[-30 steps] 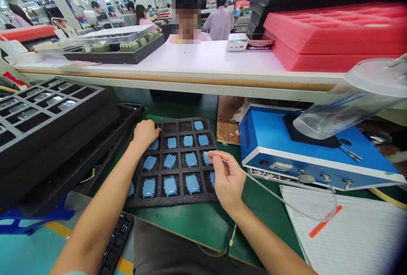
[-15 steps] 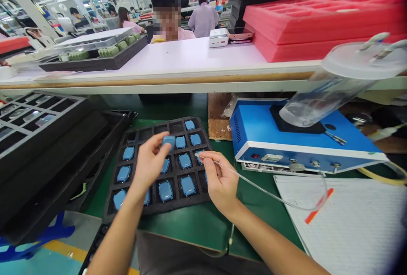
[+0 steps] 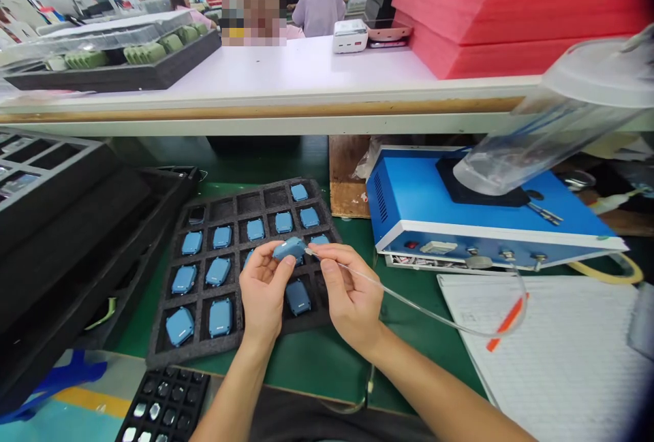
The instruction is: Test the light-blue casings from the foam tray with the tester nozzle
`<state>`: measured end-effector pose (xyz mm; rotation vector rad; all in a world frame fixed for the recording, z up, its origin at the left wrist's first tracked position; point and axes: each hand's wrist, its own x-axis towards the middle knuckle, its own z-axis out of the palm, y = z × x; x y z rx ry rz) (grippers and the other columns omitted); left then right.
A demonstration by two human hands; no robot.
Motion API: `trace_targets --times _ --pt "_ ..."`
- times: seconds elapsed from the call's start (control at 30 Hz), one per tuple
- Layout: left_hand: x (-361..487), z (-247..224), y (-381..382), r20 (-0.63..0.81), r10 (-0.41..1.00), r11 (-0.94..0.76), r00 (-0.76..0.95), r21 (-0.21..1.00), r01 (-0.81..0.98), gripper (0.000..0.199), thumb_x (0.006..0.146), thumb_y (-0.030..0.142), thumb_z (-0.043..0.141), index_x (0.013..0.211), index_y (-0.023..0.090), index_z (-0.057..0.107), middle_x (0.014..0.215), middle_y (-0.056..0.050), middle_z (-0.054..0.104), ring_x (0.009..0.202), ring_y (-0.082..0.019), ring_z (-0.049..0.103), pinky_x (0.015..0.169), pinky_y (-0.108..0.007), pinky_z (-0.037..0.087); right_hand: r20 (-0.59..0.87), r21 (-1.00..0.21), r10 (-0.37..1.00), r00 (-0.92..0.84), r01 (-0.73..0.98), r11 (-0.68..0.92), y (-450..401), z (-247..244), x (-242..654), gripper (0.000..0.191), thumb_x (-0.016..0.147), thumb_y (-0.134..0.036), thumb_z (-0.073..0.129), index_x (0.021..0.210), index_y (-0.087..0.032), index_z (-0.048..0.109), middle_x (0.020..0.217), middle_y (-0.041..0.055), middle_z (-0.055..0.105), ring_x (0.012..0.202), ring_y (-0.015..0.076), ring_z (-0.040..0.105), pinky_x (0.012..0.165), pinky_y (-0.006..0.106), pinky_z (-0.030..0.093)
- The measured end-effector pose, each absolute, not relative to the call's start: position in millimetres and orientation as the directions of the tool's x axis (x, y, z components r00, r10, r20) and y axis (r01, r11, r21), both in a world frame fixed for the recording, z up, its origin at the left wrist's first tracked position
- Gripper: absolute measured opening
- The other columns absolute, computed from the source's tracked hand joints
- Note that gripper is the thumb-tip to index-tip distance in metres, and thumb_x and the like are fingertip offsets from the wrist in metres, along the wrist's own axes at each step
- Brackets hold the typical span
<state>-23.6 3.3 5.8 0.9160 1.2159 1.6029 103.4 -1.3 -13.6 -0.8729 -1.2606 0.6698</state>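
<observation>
My left hand [image 3: 264, 287] pinches a blue case [image 3: 290, 249] over the black foam tray [image 3: 232, 343]. Between the fingers of my right hand [image 3: 355, 292] is the end of a thin clear tube [image 3: 419, 307], its tip at the right side of that case. The tube curves right towards the front of a blue box-shaped device [image 3: 403, 190]. More blue cases, such as one at the front left [image 3: 180, 326], lie in the tray's compartments; several back compartments hold none. My hands hide some of the compartments.
Stacked black foam trays [image 3: 66, 244] stand at the left. A clear cylinder [image 3: 531, 129] leans above the device. Lined paper [image 3: 562, 340] lies at the right. A white shelf [image 3: 286, 77] crosses behind, bearing red foam [image 3: 511, 13]. People sit beyond it.
My left hand has moved right and slightly down with the blue case, bringing it to the tube tip. My right hand still grips the tube. The view has shifted, showing a small black tray below.
</observation>
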Motion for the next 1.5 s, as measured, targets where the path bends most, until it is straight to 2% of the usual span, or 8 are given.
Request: trace_targets --times 0.27,1.5 --pt "-19.7 5.4 -1.5 0.037 0.944 -0.101 -0.329 0.979 -0.179 0.031 0.072 0.031 0.088 0.095 0.018 0.072 0.093 -0.006 0.078 0.086 -0.019 0.075 0.083 -0.03 0.06 0.531 -0.845 0.823 0.202 0.062 0.531 -0.1 -12.4 104.2 0.018 0.101 -0.019 0.055 0.107 -0.025 0.071 0.107 0.0073 0.075 0.105 0.0229 0.072 0.093 0.042 0.059" --pt "-19.3 2.7 -1.6 0.06 0.943 -0.121 -0.328 0.978 -0.17 0.028 0.072 0.027 0.088 0.095 0.019 0.073 0.093 -0.005 0.078 0.088 -0.019 0.075 0.083 -0.028 0.06 0.509 -0.86 0.839 0.195 0.058 0.508 0.3 -13.9 105.6 0.018 0.101 -0.017 0.056 0.106 -0.025 0.072 0.106 0.0067 0.074 0.104 0.0219 0.071 0.092 0.04 0.058"
